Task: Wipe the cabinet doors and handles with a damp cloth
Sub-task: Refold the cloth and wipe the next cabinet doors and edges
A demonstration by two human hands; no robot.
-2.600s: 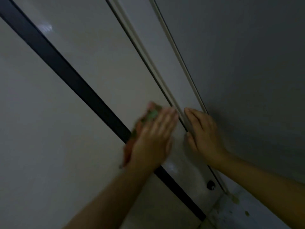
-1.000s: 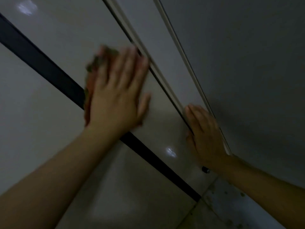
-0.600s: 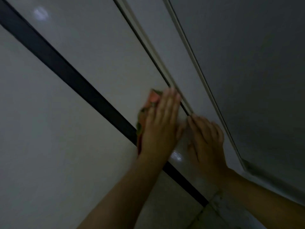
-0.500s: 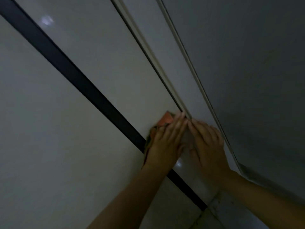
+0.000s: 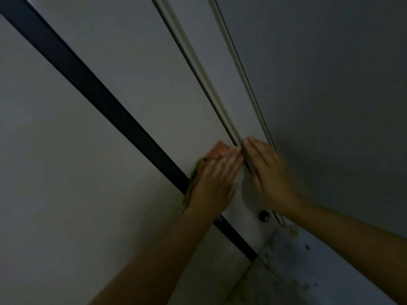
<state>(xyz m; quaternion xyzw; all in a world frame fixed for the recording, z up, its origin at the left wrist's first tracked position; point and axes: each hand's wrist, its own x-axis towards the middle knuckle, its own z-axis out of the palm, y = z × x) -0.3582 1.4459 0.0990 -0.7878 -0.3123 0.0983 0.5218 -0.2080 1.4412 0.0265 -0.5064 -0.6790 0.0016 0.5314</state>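
Note:
A pale cabinet door [image 5: 154, 91] fills the middle of the dim head view. My left hand [image 5: 217, 183] presses an orange and green cloth [image 5: 217, 151] flat against the door's lower part, fingers straight; most of the cloth is hidden under the palm. My right hand [image 5: 269, 175] lies flat on the door's right edge strip [image 5: 211, 84], right beside the left hand, fingers straight. A small dark round fitting [image 5: 263, 215] sits on the door just below my right hand.
A dark vertical band [image 5: 88, 84] separates this door from the pale panel [image 5: 55, 172] on the left. A grey wall [image 5: 330, 84] rises on the right. Speckled floor [image 5: 297, 271] shows at the bottom right corner.
My left hand slid the cloth from high on the door down to its lower part, stopping beside my right hand. The right hand stayed on the door edge.

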